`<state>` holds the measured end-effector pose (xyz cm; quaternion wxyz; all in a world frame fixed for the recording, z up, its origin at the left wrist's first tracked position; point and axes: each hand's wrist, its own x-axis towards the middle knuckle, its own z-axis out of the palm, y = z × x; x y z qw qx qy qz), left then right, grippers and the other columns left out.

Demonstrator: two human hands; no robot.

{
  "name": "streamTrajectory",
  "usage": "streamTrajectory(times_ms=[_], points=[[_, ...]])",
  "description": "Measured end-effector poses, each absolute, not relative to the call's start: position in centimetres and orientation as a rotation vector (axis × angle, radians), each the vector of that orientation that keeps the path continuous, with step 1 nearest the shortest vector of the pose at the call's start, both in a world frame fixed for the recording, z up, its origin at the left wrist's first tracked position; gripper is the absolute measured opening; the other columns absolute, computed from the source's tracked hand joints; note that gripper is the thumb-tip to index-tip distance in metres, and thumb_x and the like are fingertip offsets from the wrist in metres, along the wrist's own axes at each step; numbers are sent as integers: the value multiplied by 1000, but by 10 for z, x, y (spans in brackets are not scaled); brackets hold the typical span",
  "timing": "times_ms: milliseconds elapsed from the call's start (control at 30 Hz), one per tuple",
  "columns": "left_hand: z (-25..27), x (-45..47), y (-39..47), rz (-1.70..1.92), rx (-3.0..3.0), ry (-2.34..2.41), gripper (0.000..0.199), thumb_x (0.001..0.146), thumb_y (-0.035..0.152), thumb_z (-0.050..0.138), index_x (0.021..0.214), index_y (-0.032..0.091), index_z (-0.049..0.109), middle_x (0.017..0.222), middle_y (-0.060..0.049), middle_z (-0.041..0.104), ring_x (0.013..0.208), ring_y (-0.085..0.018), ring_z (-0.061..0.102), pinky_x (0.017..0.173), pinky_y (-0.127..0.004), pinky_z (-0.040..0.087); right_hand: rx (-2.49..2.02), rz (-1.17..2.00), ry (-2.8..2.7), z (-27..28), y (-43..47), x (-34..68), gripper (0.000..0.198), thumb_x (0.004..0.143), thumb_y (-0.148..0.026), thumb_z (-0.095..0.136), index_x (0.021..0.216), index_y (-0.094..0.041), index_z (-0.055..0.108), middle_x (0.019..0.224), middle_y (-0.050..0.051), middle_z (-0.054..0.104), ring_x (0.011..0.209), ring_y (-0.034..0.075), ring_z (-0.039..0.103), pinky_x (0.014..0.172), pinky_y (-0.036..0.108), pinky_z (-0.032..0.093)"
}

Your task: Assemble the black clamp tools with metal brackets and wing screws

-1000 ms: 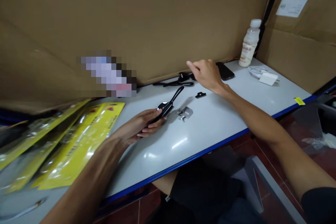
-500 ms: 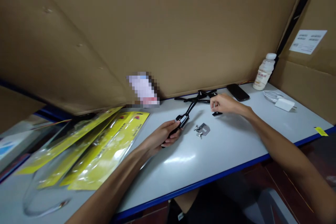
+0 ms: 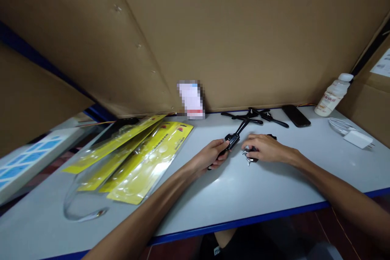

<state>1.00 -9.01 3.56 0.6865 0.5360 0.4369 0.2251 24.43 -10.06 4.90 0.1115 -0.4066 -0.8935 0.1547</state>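
My left hand (image 3: 217,153) is wrapped round one handle of a black spokeshave (image 3: 233,140), whose other handle points up and away. To its right, my right hand (image 3: 265,147) hovers low with bent fingers apart over small silver screws (image 3: 248,161). A slotted metal blade lies beside the screws, mostly covered by that hand. Just behind the right hand the tip of a small black part (image 3: 272,136) shows. More black spokeshaves (image 3: 252,114) lie crossed along the back of the table.
Yellow-backed clear packages (image 3: 149,162) overlap on the left, near a pale cable (image 3: 82,217). A black phone (image 3: 296,116), a white charger (image 3: 358,139) and a bottle (image 3: 333,95) stand or lie at right. Cardboard walls (image 3: 231,40) enclose the back. A blurred-out item (image 3: 191,99) leans there.
My right hand has left the small black part and come down and nearer over the screws and blade. My left hand still holds the spokeshave. The whole view has swung left.
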Motion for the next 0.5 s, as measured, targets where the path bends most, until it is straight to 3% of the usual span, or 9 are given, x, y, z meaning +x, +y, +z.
streamTrajectory(times_ms=[133,367,500], points=[[36,9,-90,502,1224,965,29,94,43,51,79,20,42,56,9,34,38,-4,22,33,-14,15,-1188,393,-2581,40,-101,241,15,92,-16,54,84,-22,65,89,4,61,79,18,57,68,31,40],[34,7,-87,490,1230,942,27,96,41,48,80,19,45,56,8,35,39,-4,23,33,-15,15,-1256,168,-2591,38,-110,237,14,94,-13,48,89,-19,60,92,7,58,67,16,51,58,32,35],[34,6,-86,497,1221,928,27,96,40,49,78,19,44,56,8,36,39,-4,23,34,-15,14,-1365,35,-2555,34,-110,238,6,95,-22,54,95,-18,59,97,10,58,75,20,55,57,32,34]])
